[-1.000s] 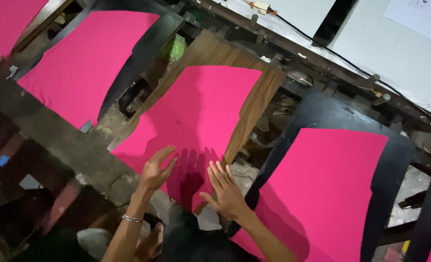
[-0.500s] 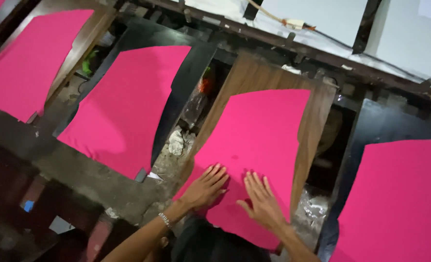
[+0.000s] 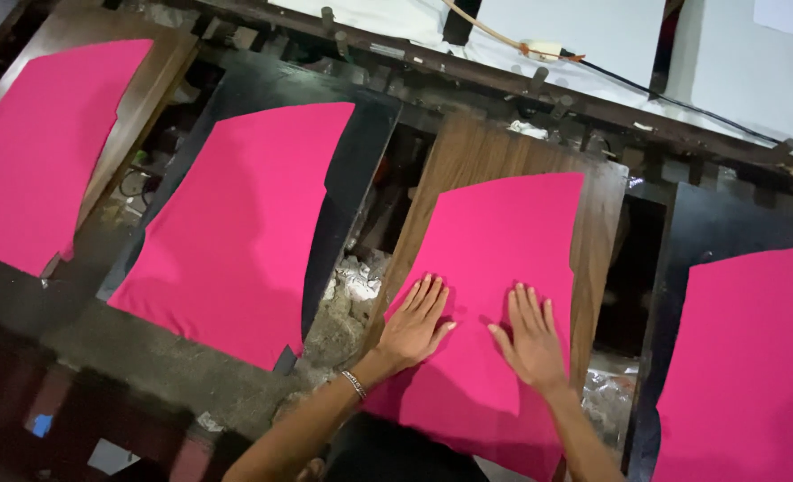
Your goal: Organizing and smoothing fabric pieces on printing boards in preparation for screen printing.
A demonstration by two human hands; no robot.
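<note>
Compared with the moment before, both hands had slid a little farther up the pink cloth panel point(image 3: 495, 295), and the view had swung so that the wooden board point(image 3: 486, 152) under it sat nearer the middle.

That wooden board serves as the landmark. The pink cloth panel lay flat on top of it, covering most of its face and hanging over its near edge toward the person. The left hand point(image 3: 414, 326) pressed palm-down on the panel near the board's left edge, fingers straight and close together, gripping nothing; a thin bracelet point(image 3: 354, 384) circled that wrist. The right hand point(image 3: 530, 344) lay flat beside it, nearer the board's right edge, fingers slightly spread and likewise clamped on nothing. Open, flat palms like these looked suited to pressing the cloth smooth against the board rather than lifting it.

Left of the wooden board stood a black board point(image 3: 361, 170) carrying a second pink panel point(image 3: 245, 223), and farther left a third pink panel point(image 3: 39, 152) lay on another wooden board. Right of the landmark, a fourth pink panel point(image 3: 754, 366) rested on a black board. Behind the wooden board ran a dark rail with pegs point(image 3: 539, 80), and beyond it pale sheets and a cable point(image 3: 504, 40). Crumpled scraps point(image 3: 356, 277) lay in the gap at the board's left.
</note>
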